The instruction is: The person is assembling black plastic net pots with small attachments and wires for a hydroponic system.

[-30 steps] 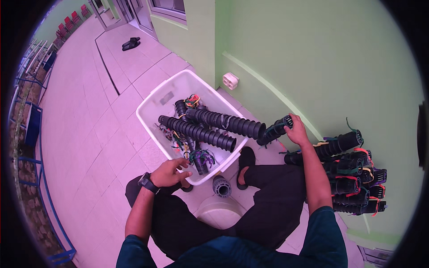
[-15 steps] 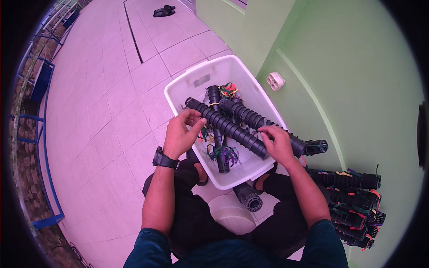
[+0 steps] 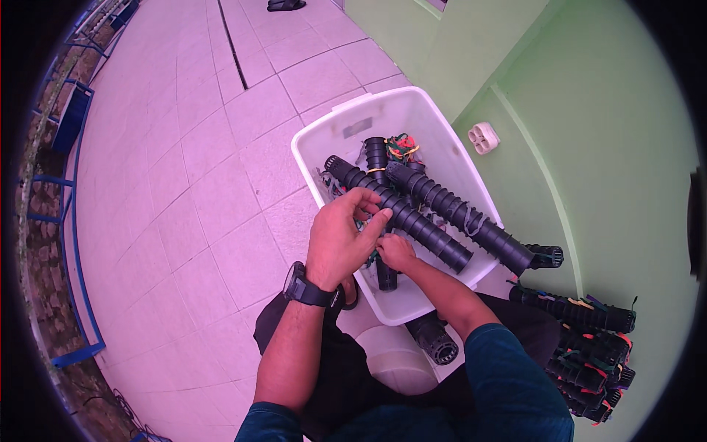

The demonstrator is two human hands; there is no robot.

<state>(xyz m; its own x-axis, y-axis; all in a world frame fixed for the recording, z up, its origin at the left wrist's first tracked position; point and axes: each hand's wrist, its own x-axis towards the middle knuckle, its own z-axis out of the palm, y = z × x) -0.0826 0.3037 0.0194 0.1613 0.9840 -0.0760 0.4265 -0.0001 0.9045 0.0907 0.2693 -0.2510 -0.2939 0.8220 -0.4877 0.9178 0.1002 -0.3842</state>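
Observation:
A white plastic tub (image 3: pixel 436 121) stands in front of me with several black ribbed tubes in it. One long tube (image 3: pixel 431 230) lies diagonally across the others, and a second long tube (image 3: pixel 482 228) rests beside it, reaching over the right rim. My left hand (image 3: pixel 342 232) hovers above the tub's left side, thumb apart from the bent fingers, holding nothing visible. Lower in the tub, my right hand (image 3: pixel 395 253) has its fingers curled at an upright-lying tube (image 3: pixel 386 275) with coloured ties, mostly covered by my hands. What its fingertips pinch, if anything, is hidden.
More tubes with coloured ties lie piled (image 3: pixel 589 346) by the green wall at right. Another black tube (image 3: pixel 434 342) is under the tub's near end, beside a pale round stool (image 3: pixel 398 361). A white socket-like block (image 3: pixel 483 138) sits by the wall; black slippers (image 3: pixel 286 4) lie far off.
My right hand has moved left and down from the long tubes to the coloured ties beside my left hand. My left hand has shifted slightly, and the view has turned a little.

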